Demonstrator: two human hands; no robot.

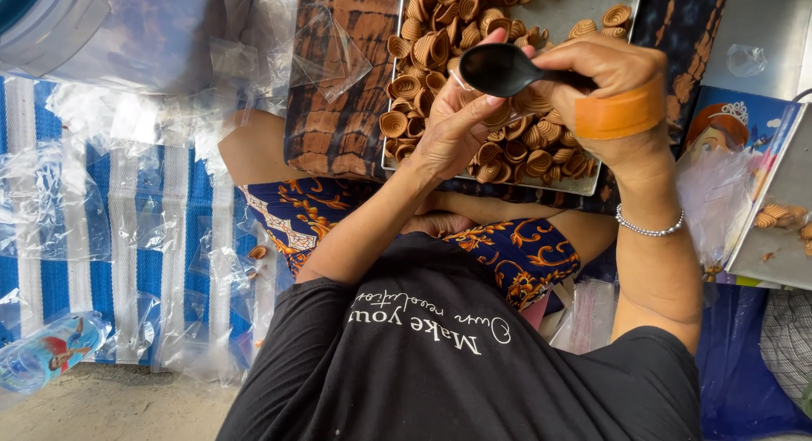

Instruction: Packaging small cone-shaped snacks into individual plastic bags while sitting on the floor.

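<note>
Two bare hands work above a lap draped in blue patterned cloth (516,251), seen from overhead. Nearest the body, a beaded bracelet (649,229) circles the right wrist. The right hand (613,86), wrapped in an orange band (620,113), has its fingers (562,59) closed around the handle of a black spoon (501,69), bowl pointing left. The left hand (452,128) is raised just beside the bowl, fingers (484,52) pinched on a small clear plastic bag (463,76). Beyond them a metal tray (558,5) holds many brown curled snacks (423,52). Loose clear bags (144,196) lie on a blue striped mat (182,179) to the left.
</note>
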